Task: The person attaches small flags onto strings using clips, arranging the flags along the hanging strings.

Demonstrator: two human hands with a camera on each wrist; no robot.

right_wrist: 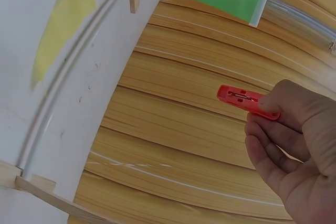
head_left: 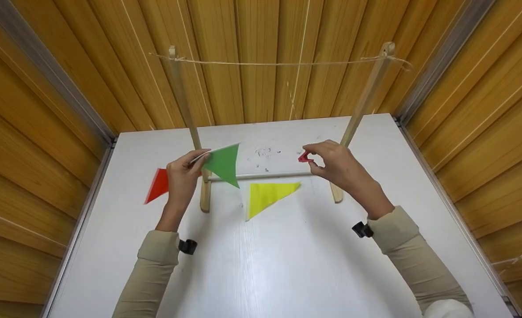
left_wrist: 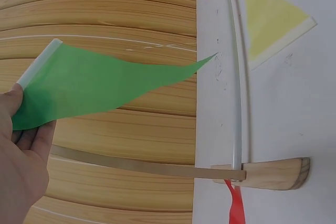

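Observation:
A green triangular pennant (head_left: 225, 163) hangs from my left hand (head_left: 182, 176), which pinches its white-edged end between thumb and fingers. In the left wrist view the pennant (left_wrist: 105, 82) stretches out to a narrow tip. My right hand (head_left: 338, 163) pinches a small red clothespin (right_wrist: 241, 99) between thumb and fingers, apart from the pennant. Below the hands, a yellow pennant (head_left: 269, 196) lies on the white table. Partly hidden behind my left hand is a red pennant (head_left: 157, 186).
Two upright wooden posts (head_left: 367, 99) stand on wooden feet (head_left: 205, 198), joined low down by a pale rod (head_left: 261, 175). A thin string (head_left: 261, 64) is tied between their tops. Wood-patterned walls (head_left: 256, 26) enclose the white table (head_left: 261, 265) at the back and sides.

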